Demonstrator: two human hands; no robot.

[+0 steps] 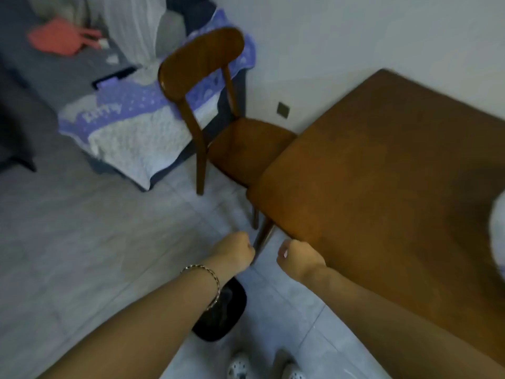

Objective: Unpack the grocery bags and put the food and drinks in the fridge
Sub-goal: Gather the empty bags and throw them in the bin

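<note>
Hands first: I am holding my left hand [236, 251] and my right hand [296, 257] out in front of me. Both are clenched into fists, and neither is grasping anything. They are hovering side by side, a little apart, just off the near corner of the table [382, 173] and above the floor tiles. A bracelet [207, 272] is sitting on my left wrist.

Moving outward from that corner, a black bin [226, 315] is standing on the floor on my side of the table, partly under my left forearm. My shoes [237, 367] are showing below it. Beyond the table's far-left corner a wooden chair [202, 61] is standing with its seat tucked partly under the tabletop. Past the chair a purple blanket [131, 124] is lying over a low piece of furniture.

Progress, as I am judging it: no food, drink or fridge is showing, so I cannot tell how much is put away. With both hands idle, nothing is being carried now.

Task item: a white bundle [498, 231] is resting on the table at its right side, cut off by the frame edge. It is looking pale, soft and rounded, plausibly a grocery bag, though I cannot confirm that or see any contents.
</note>
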